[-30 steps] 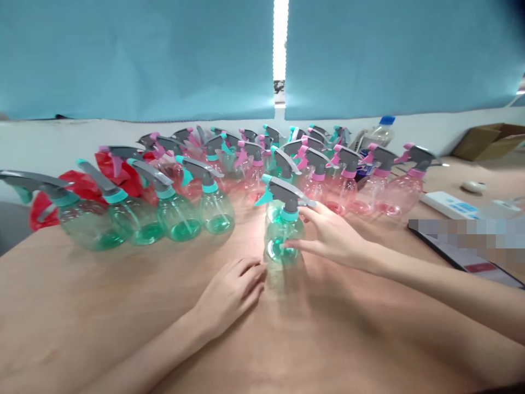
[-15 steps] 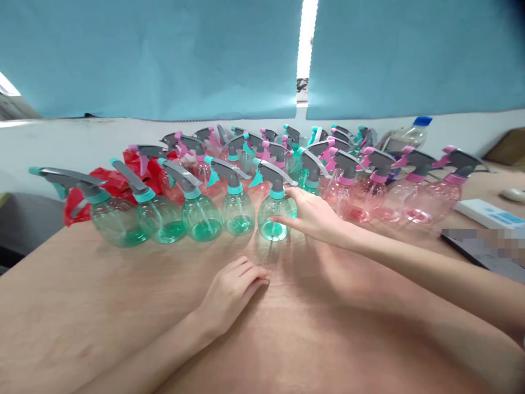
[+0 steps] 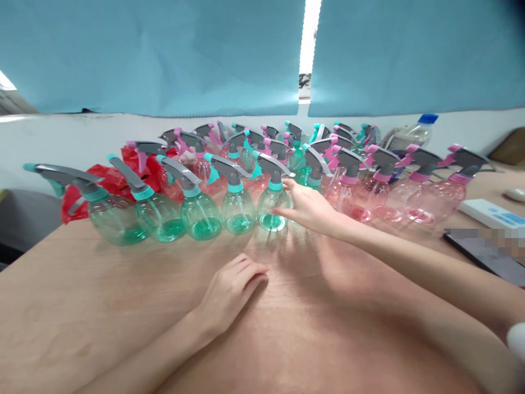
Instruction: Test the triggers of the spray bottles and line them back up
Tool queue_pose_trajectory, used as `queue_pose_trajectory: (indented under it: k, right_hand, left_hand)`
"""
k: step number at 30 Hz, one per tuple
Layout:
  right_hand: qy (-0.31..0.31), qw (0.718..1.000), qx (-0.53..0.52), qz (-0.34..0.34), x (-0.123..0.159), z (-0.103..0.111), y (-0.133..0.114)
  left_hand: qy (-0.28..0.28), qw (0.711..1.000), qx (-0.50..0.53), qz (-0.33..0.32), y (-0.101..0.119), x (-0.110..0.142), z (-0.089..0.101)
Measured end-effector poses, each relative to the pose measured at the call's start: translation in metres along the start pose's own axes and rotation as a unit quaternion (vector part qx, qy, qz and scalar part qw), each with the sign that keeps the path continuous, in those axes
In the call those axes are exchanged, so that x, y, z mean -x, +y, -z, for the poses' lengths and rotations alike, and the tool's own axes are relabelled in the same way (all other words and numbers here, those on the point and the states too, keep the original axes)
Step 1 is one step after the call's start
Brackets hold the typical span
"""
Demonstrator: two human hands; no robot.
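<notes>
My right hand [image 3: 309,205] grips the right side of a round green spray bottle [image 3: 272,210]. The thumb lies across its front and the other fingers are partly hidden behind it. This bottle stands upright at the right end of a front row of green spray bottles with grey and turquoise trigger heads. Its neighbour on the left is another green spray bottle [image 3: 238,210]; green liquid lies low in both. Nearer to me, my left hand [image 3: 233,290] rests on the wooden table [image 3: 135,306], loosely closed and holding nothing, fingers together and curled.
Pink spray bottles [image 3: 437,200] stand to the right, and several mixed ones crowd behind. Red plastic bags [image 3: 106,183] lie at the back left. On the right are a white box [image 3: 490,214], a dark flat device [image 3: 482,257] and a blue-capped clear bottle [image 3: 420,134].
The view has shifted slightly. My right hand and the green spray bottle it grips sit a little farther back and to the left. My left hand stays in place.
</notes>
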State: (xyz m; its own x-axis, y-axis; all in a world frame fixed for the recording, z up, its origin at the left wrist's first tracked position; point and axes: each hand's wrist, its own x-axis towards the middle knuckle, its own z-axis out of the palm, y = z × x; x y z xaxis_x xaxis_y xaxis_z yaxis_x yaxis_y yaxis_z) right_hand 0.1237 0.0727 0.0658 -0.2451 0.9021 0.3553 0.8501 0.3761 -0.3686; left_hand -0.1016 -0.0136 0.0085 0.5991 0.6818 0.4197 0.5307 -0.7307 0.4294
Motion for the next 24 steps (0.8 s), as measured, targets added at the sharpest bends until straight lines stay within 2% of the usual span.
queue_pose_trajectory:
  k: [6,11,15,24]
  right_hand:
    - [0.060,0.996,-0.061,0.015,0.036,0.029,0.017]
    - [0.117,0.986,-0.097,-0.064,0.061,0.047,0.043]
    - [0.118,0.986,-0.081,-0.090,0.054,0.040,0.052]
    - [0.100,0.982,-0.089,-0.133,0.016,0.014,0.052]
  left_hand:
    - [-0.031,0.999,0.021,-0.015,-0.002,0.000,0.000]
    - [-0.017,1.000,0.018,-0.007,-0.004,0.001,-0.003]
    - [-0.006,1.000,0.011,-0.001,-0.004,0.000,-0.003]
    - [-0.014,1.000,-0.007,0.018,0.003,-0.001,0.001]
